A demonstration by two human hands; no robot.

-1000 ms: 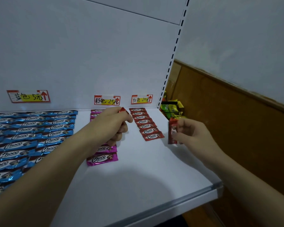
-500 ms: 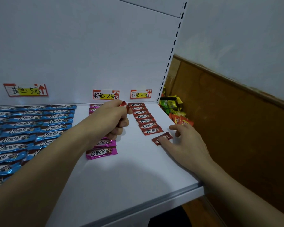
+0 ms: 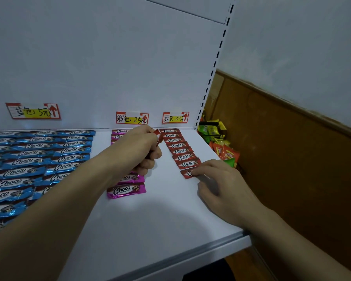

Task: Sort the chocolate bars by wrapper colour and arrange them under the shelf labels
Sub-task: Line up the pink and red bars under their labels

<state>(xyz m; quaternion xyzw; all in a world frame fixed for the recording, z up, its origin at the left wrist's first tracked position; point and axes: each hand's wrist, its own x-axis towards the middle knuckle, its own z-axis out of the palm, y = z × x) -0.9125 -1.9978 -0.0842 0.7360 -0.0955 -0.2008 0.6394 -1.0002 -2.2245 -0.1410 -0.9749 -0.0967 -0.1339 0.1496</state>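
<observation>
Fingers (image 3: 204, 168) of the right hand (image 3: 227, 191) lie straight and slightly apart, with the tips pressing the front red bar (image 3: 185, 173) flat against the white shelf deck (image 3: 150, 230). This bar sits at the near end of the red column (image 3: 179, 151). Whether it touches or overlaps the bar behind it cannot be told. The column runs back to the rear panel, directly beneath the red label (image 3: 175, 118).

The left hand (image 3: 140, 153) hovers between the red and pink columns, with its fingers curled tight round the spare red bars (image 3: 158, 135). Only their wrapper ends show beside the thumb, so the number held cannot be told.

The step in hand appears to be seating the front bar in line. Recommended procedure:
1. Slide the bar with flat fingertips. Do not pinch it, as the foil wrapper probably creases easily.
2. Square its long edge to the bar behind and match the spacing of the row.
3. Lift the fingers straight up, so that the bar is not dragged out of line.

The pink bars (image 3: 126, 190) form a column beneath the pink label (image 3: 132, 118), partly hidden by the left forearm. The blue bars (image 3: 39, 159) fill the left of the deck in rows beneath the blue label (image 3: 33, 111). Beyond the slotted upright, bright snack packets (image 3: 224, 151) lie in a heap, apart from the task.
</observation>
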